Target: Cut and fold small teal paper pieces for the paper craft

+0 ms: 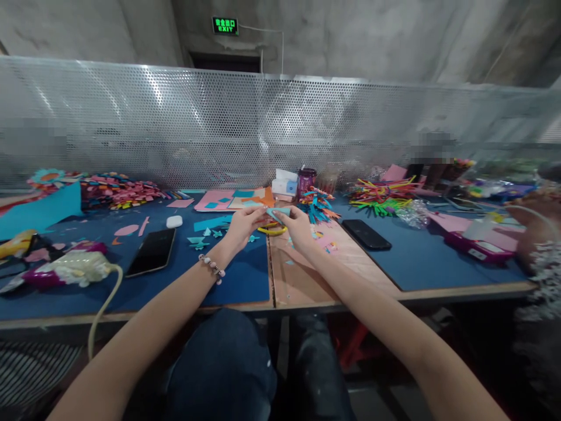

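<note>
Head view, anyone? What have the two hands got there?

— One small light-blue paper piece (280,211), far as I can see. It's held up over the middle of the table, right about where the blue mat (241,289) meets the bare wood (302,286). Left hand (246,221) has its fingertips pinched at one end, right hand (296,224) has thumb and fingers closed on the other. (Fingers cover a good bit of it, so don't ask me about the exact folds.)

Ok, and what's sitting nearby?

— Just below the paper there's a yellow looped thing (272,230), can't tell what it is. By the left wrist, which wears a beaded bracelet (212,266), some aqua cutouts (209,235) are scattered on the mat. Beyond the hands: a stack of pink sheets (213,200), a white box (284,186) and a purple cup (305,182) beside it.

Any phones on that desk lol?

— Two! One dark phone (152,251) on the left with a white case (174,221) near it, and a black phone (366,234) off to the right. There's also a heap of colourful scraps (120,190) at the back left, plus someone's fuzzy sleeve (546,286) at the right edge.
</note>
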`<state>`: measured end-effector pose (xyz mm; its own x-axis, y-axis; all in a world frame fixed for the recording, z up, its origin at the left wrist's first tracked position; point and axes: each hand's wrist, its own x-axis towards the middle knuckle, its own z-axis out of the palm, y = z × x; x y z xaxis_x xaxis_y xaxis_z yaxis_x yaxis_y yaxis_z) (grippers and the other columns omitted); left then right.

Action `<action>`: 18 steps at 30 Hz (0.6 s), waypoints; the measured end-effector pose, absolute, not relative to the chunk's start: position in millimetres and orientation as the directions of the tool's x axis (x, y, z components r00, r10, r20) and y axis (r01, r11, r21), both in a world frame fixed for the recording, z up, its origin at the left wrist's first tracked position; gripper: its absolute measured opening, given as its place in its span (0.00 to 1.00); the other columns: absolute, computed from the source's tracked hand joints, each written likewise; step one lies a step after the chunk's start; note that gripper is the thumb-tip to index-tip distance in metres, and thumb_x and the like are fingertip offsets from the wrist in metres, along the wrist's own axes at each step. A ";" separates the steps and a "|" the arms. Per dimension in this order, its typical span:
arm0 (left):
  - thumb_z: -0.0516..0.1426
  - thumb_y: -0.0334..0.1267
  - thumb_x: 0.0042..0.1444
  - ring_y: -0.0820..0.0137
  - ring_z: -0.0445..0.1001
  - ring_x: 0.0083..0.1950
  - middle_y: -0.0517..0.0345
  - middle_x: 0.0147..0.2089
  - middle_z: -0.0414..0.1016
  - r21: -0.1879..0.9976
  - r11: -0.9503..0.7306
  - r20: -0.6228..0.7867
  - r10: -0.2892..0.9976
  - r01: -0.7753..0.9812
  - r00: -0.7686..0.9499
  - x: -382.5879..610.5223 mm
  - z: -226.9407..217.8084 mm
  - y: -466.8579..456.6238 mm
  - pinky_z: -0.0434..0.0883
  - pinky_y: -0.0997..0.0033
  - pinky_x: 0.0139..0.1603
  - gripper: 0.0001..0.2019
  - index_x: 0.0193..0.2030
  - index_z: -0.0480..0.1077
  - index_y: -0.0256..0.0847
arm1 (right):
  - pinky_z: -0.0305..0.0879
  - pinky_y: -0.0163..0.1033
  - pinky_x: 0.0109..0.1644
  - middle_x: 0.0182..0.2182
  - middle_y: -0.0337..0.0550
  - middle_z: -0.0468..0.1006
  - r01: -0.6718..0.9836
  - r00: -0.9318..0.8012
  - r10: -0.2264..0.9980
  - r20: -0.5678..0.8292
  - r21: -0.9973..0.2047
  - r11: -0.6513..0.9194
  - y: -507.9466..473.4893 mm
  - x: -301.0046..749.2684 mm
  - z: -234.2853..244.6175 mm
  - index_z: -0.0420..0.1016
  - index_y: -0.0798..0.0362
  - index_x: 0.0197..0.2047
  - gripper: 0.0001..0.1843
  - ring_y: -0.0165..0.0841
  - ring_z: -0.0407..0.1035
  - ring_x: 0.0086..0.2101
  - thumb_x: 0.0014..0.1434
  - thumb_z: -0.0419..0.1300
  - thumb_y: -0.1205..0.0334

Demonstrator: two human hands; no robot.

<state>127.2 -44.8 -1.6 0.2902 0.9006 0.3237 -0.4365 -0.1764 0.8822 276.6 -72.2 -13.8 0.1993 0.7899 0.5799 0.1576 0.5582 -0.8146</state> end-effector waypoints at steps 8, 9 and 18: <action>0.64 0.42 0.44 0.69 0.75 0.38 0.52 0.35 0.76 0.888 -0.210 0.346 0.892 -0.410 0.292 127.4 -1.0 -45.6 0.72 0.64 0.45 0.14 0.35 0.73 0.33 | 0.63 0.35 0.33 0.27 0.39 0.74 0.128 0.212 0.828 0.519 -0.855 0.503 -77.3 275.0 -8.6 0.72 0.55 0.30 0.17 0.30 0.66 0.29 0.46 0.62 0.48; 0.64 0.42 0.43 0.69 0.75 0.38 0.52 0.36 0.76 0.887 -0.223 0.356 0.888 -0.404 0.293 127.1 -0.8 -45.6 0.72 0.64 0.45 0.15 0.35 0.73 0.33 | 0.63 0.35 0.33 0.27 0.39 0.74 0.129 0.216 0.830 0.515 -0.857 0.498 -77.3 275.3 -8.6 0.72 0.55 0.29 0.17 0.30 0.66 0.29 0.46 0.62 0.48; 0.65 0.42 0.42 0.68 0.75 0.37 0.52 0.37 0.76 0.902 -0.243 0.361 0.878 -0.356 0.316 125.4 -2.0 -43.7 0.72 0.64 0.44 0.16 0.36 0.73 0.33 | 0.63 0.35 0.33 0.26 0.38 0.73 0.163 0.202 0.811 0.549 -0.836 0.524 -75.9 277.1 -11.6 0.71 0.55 0.29 0.17 0.29 0.65 0.28 0.48 0.62 0.49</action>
<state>125.4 -43.7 -2.0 0.3160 0.8776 0.3606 -0.3561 -0.2425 0.9024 277.1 -75.9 -11.6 0.2024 0.8113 0.5486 0.1630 0.5244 -0.8357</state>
